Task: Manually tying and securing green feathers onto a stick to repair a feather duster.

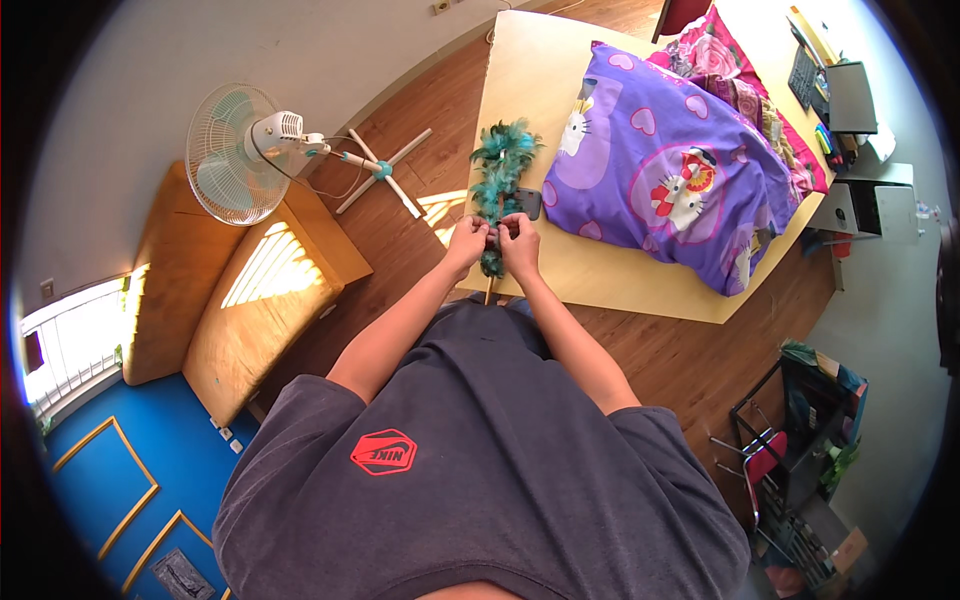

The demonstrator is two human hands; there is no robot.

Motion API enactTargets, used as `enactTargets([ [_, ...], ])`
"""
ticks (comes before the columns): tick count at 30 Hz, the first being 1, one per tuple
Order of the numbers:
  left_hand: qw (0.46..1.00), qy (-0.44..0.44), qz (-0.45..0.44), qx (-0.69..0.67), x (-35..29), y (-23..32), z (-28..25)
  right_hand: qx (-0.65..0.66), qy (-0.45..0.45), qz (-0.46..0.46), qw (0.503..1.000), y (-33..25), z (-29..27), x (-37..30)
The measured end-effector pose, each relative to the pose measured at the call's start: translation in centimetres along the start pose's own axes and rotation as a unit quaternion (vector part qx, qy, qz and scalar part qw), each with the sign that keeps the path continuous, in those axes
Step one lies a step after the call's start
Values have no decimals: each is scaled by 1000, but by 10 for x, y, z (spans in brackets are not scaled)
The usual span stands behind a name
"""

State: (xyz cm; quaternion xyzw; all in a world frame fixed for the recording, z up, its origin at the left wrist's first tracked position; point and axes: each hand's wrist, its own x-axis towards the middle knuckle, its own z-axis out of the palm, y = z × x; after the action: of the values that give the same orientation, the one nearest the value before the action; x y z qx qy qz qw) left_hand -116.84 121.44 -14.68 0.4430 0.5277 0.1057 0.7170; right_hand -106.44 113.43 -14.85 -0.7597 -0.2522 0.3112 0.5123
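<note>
A feather duster [497, 180] with teal and dark feathers lies upright in the picture at the left edge of the pale yellow table [640, 285]. Its thin wooden handle points toward my body. My left hand [468, 244] grips the feathered part from the left, fingers bent in. From the other side, my right hand [520, 246] pinches the same stretch, its fingertips close to those of the left. What exactly lies between the fingertips is too small to tell. Just right of the feathers rests a dark phone [528, 204], partly covered by them.
Purple cartoon-print bedding [660, 170] covers much of the table, with red floral fabric [715, 50] behind. A white standing fan [245, 150] and a tan sofa [265, 300] are at left. At far right are a keyboard [803, 78] and a red chair [765, 458].
</note>
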Motion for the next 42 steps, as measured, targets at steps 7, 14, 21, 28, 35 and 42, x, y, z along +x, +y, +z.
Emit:
enactTargets([
  [7, 991, 24, 89, 98, 0, -6, 0, 39, 10, -9, 999, 3, 5, -1],
  [14, 965, 43, 149, 209, -4, 1, 2, -8, -14, -53, 998, 0, 1, 0],
  [21, 965, 48, 165, 200, -7, 13, 4, -34, -13, -68, 997, -2, 0, 4],
  [28, 962, 60, 197, 178, -3, 2, 7, 78, -30, 64, 994, 3, 5, 8],
  [35, 940, 97, 233, 229, -1, 10, 15, 154, -27, 143, 977, -6, 1, 10],
  [42, 902, 81, 307, 291, -6, 19, 12, 154, 10, 167, 974, 0, 6, 17],
])
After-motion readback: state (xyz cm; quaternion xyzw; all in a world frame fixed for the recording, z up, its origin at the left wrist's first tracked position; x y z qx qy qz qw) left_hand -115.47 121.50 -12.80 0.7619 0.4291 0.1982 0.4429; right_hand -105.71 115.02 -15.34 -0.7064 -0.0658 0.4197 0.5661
